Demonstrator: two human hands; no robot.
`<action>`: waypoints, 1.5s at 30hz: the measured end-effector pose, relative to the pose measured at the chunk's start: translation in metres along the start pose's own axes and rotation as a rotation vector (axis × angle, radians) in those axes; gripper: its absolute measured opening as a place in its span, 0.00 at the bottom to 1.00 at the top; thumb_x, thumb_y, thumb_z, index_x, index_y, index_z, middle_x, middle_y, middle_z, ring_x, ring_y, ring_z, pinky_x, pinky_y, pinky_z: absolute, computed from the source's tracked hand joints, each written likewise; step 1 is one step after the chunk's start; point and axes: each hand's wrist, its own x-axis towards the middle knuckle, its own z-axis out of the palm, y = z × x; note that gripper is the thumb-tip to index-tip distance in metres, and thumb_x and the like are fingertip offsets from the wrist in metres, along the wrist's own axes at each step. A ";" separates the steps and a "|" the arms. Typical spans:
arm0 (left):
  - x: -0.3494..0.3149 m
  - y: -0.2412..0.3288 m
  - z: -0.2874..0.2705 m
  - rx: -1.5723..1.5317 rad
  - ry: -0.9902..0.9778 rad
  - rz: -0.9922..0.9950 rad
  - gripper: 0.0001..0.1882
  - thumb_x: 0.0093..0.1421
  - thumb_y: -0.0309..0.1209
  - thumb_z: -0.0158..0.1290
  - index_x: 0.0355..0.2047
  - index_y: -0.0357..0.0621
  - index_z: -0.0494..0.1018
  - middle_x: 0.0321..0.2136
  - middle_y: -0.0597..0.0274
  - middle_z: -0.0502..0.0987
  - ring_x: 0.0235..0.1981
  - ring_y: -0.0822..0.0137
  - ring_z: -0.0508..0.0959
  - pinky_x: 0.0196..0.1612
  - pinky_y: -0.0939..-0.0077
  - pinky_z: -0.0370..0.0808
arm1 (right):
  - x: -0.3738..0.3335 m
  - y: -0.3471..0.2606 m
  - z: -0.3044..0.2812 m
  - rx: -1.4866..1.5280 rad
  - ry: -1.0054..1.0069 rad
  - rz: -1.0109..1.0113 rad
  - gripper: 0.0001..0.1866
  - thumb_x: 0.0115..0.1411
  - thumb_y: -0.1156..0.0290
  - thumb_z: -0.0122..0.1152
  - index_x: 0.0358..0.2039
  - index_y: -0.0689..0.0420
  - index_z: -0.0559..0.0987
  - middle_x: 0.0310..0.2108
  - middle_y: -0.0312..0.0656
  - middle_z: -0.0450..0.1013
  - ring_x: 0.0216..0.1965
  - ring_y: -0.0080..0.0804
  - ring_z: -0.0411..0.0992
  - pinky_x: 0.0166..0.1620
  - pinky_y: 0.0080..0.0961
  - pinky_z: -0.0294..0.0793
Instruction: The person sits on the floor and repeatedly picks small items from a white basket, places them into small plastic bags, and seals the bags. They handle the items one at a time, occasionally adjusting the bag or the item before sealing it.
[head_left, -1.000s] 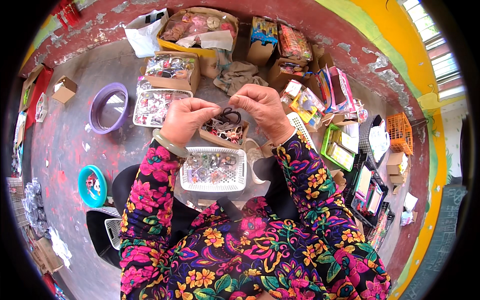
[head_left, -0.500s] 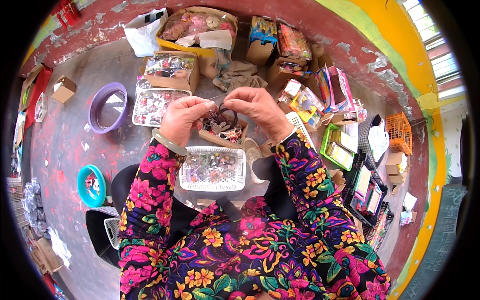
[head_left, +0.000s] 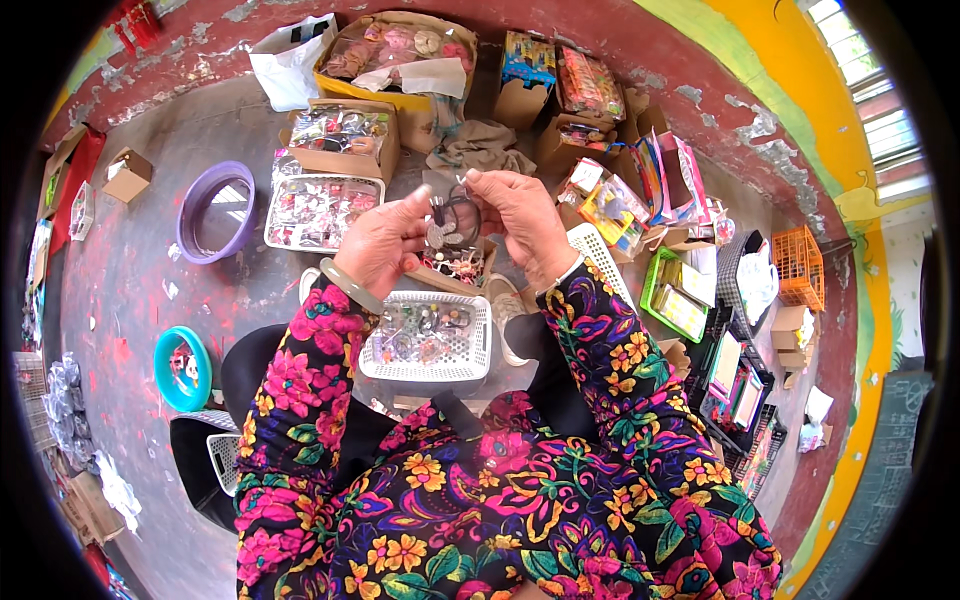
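Note:
My right hand (head_left: 522,222) pinches the upper corner of a small clear bag. Inside or against the bag hangs a dark hair tie (head_left: 452,222) with a greyish ornament at its lower end. My left hand (head_left: 385,238) is beside the bag's left side, thumb and fingers apart. Below the hands stands a cardboard box (head_left: 468,286) of loose hair accessories, partly covered by the bag. Closer to me sits a white plastic basket (head_left: 428,373) with small bagged items.
A white basket of packets (head_left: 270,232) and a purple basin (head_left: 190,245) lie to the left, with a teal basin (head_left: 165,395) nearer. Filled cartons (head_left: 385,160) line the far wall. On the right are a green tray (head_left: 690,328), dark crates (head_left: 755,395) and an orange crate (head_left: 797,262).
My left hand has let go and its fingers have spread. The dark hair tie has moved from hanging between both hands to hanging in the clear bag under my right hand.

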 end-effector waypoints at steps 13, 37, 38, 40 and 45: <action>0.007 -0.008 -0.008 0.179 0.033 0.097 0.08 0.56 0.26 0.49 0.35 0.37 0.70 0.31 0.59 0.76 0.31 0.66 0.78 0.15 0.92 0.62 | 0.001 -0.002 0.001 0.029 0.057 -0.018 0.10 0.54 0.62 0.57 0.29 0.56 0.76 0.23 0.31 0.73 0.24 0.17 0.69 0.26 0.13 0.64; 0.010 -0.008 -0.011 0.075 0.093 0.150 0.01 0.52 0.24 0.51 0.27 0.43 0.71 0.22 0.69 0.73 0.17 0.81 0.70 0.13 0.92 0.63 | 0.004 0.005 -0.001 -0.276 -0.247 0.004 0.14 0.57 0.61 0.54 0.25 0.58 0.76 0.20 0.30 0.69 0.19 0.12 0.61 0.21 0.09 0.56; 0.010 -0.008 -0.011 0.077 0.097 0.146 0.01 0.52 0.24 0.51 0.27 0.43 0.70 0.22 0.69 0.73 0.17 0.81 0.69 0.13 0.91 0.63 | 0.004 0.005 0.000 -0.286 -0.250 0.001 0.14 0.57 0.60 0.53 0.24 0.58 0.76 0.20 0.30 0.69 0.19 0.12 0.61 0.21 0.10 0.56; 0.009 -0.008 -0.008 0.083 0.102 0.139 0.01 0.52 0.24 0.52 0.25 0.43 0.70 0.21 0.69 0.72 0.16 0.80 0.69 0.13 0.90 0.62 | 0.003 0.005 0.001 -0.308 -0.252 -0.008 0.15 0.58 0.59 0.52 0.24 0.58 0.76 0.20 0.29 0.69 0.20 0.12 0.60 0.21 0.10 0.56; 0.006 -0.006 -0.003 0.123 0.129 0.147 0.02 0.51 0.24 0.52 0.25 0.44 0.69 0.20 0.70 0.71 0.16 0.80 0.68 0.13 0.89 0.61 | 0.006 0.009 0.000 -0.363 -0.322 -0.116 0.15 0.57 0.60 0.52 0.24 0.59 0.75 0.20 0.28 0.68 0.20 0.12 0.60 0.22 0.10 0.56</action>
